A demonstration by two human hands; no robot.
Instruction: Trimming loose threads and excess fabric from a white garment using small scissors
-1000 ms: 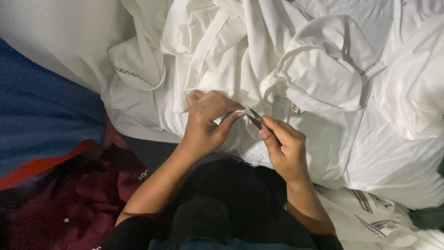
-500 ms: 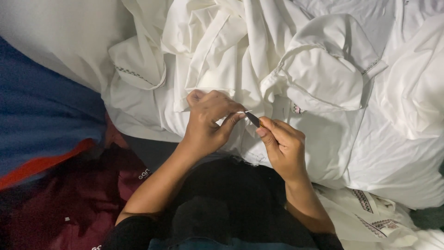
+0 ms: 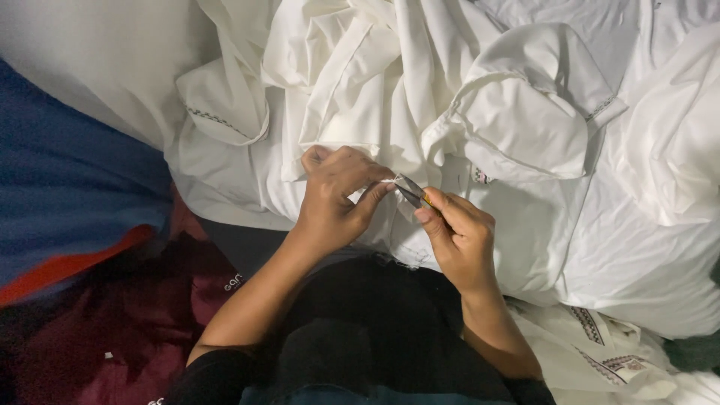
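Observation:
My left hand (image 3: 334, 196) pinches a fold of white garment (image 3: 390, 105) between thumb and fingers, holding a thin white thread end at the fingertips. My right hand (image 3: 459, 238) grips a small metal thread snipper (image 3: 411, 190), whose blades point up-left and meet the pinched cloth. The two hands are almost touching over the edge of the pile. The white garments carry dark embroidered trim (image 3: 217, 118) along some hems.
A large heap of white garments (image 3: 600, 187) fills the upper and right side. Blue cloth with a red band (image 3: 67, 225) lies at the left, dark maroon fabric (image 3: 112, 330) below it. My lap in black clothing (image 3: 360, 337) is at the bottom centre.
The hands stay close together; the right hand has shifted the snipper slightly toward the left fingertips. The cloth pile has not moved.

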